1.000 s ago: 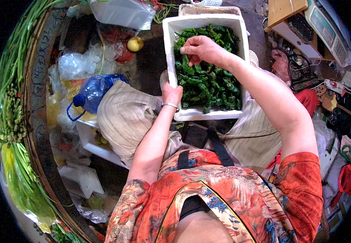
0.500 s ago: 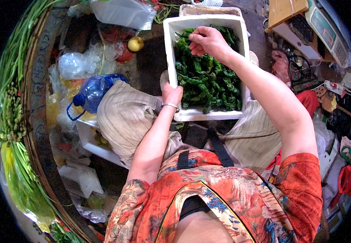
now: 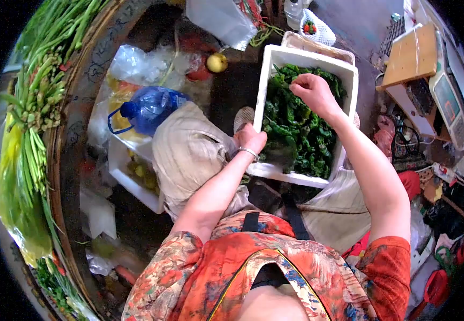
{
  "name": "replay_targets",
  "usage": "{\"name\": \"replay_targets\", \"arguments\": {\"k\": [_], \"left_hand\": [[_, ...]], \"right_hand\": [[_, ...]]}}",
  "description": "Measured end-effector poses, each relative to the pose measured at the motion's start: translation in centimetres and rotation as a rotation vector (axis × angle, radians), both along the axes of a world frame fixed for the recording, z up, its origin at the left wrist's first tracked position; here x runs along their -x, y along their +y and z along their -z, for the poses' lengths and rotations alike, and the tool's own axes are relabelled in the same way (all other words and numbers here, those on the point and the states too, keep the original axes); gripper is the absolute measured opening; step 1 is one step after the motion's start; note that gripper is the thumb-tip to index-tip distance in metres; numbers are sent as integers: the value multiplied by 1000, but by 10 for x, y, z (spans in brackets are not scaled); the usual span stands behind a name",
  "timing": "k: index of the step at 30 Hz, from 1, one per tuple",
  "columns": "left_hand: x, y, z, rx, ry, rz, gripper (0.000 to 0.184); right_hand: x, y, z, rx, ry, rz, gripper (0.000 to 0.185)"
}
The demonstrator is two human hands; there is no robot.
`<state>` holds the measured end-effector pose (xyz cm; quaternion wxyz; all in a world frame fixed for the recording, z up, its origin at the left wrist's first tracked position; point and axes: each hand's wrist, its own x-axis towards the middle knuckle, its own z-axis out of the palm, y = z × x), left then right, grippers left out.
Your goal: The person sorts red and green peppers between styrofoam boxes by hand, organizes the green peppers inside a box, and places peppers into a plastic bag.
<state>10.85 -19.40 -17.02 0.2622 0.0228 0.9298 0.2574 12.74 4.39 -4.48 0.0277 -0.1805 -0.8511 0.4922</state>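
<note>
A white foam box (image 3: 352, 107) full of dark green peppers (image 3: 301, 139) stands between my knees, its far end tilted slightly right. My left hand (image 3: 250, 138) is closed on the box's left wall near the close corner, with a bracelet at the wrist. Over the peppers, toward the far half of the box, hovers my right hand (image 3: 313, 92), its fingers curled in a pinch. Whether anything small is between those fingertips is hidden.
On the left are a blue bottle (image 3: 154, 109), a white box of yellowish fruit (image 3: 130, 174) and bundled green vegetables (image 3: 31, 107). A yellow fruit (image 3: 217, 62) lies beyond my left knee. A scale (image 3: 449, 107) and wooden board (image 3: 411, 56) stand right.
The whole view has shifted, so the box and other things appear lower and further right. My right hand stays over the peppers, its fingers curled. My left hand still grips the box wall.
</note>
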Motion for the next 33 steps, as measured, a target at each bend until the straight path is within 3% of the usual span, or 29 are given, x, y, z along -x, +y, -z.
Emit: {"name": "replay_targets", "arguments": {"k": [5,7,9,10,19,22,23,25,27,29,31,32,33], "left_hand": [[0,5,-18,14,-76,-13,38],[-1,8,-32,19,-69,-20,41],[-2,11,-49,-50,-103,-45,41],[-1,14,-67,1,-97,-18,41],[3,13,-71,89,-99,23,39],[3,12,-74,-18,-121,20,35],[4,13,-82,-21,-117,18,35],[5,15,-104,-75,-151,3,36],[8,17,-96,30,-132,69,71],[4,21,-109,-51,-32,113,84],[5,27,-123,-269,221,174,89],[12,28,-137,-324,111,207,85],[16,27,-137,-509,282,278,84]], "right_hand": [[-2,10,3,-164,69,-21,21],[-1,13,-2,-121,91,2,35],[-6,18,-3,-220,100,-18,72],[-7,22,-1,-293,61,31,74],[-29,79,19,-652,-315,354,87],[-38,85,33,-505,-521,452,94],[-50,104,72,-347,-303,378,100],[-54,102,81,-427,-220,342,104],[-55,106,86,-381,-213,348,105],[-54,107,91,-332,-203,357,106],[-55,104,88,-351,-207,369,108],[-56,101,86,-338,-205,379,108],[-56,101,85,-331,-205,385,108]]}}
